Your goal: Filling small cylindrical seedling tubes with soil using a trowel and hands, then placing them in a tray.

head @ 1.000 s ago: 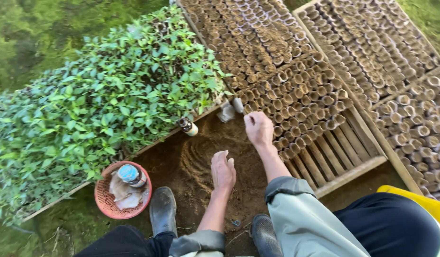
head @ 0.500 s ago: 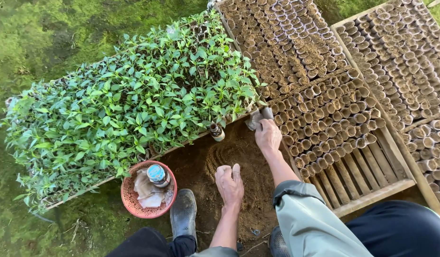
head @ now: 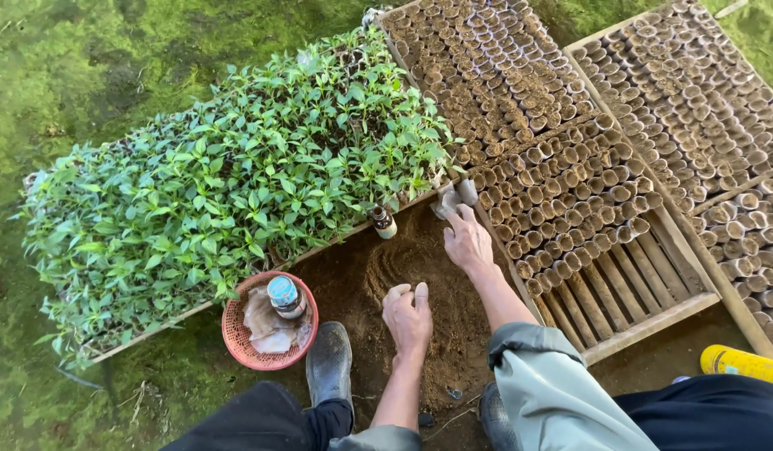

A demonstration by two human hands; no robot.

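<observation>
At nine o'clock I see the bed of green seedlings [head: 236,192], leaves packed tight in a long wooden frame. Below it, at seven o'clock, sits a red basket [head: 236,334] holding a crumpled cloth and a blue-capped bottle [head: 284,296]. A dark boot [head: 328,363] stands just beside the basket. Near the centre, my left hand [head: 409,317] rests knuckles-up on the patch of loose soil [head: 403,259], fingers curled together, holding nothing I can make out. A small brown bottle [head: 382,222] stands at the frame's edge, at about eleven o'clock from that hand. My right hand [head: 467,240] reaches to twelve o'clock, fingertips touching two small pots [head: 455,197]; whether it pinches them I cannot tell. From one to three o'clock lie wooden trays [head: 645,321] filled with rows of pots. A yellow can [head: 742,363] lies at four o'clock.
</observation>
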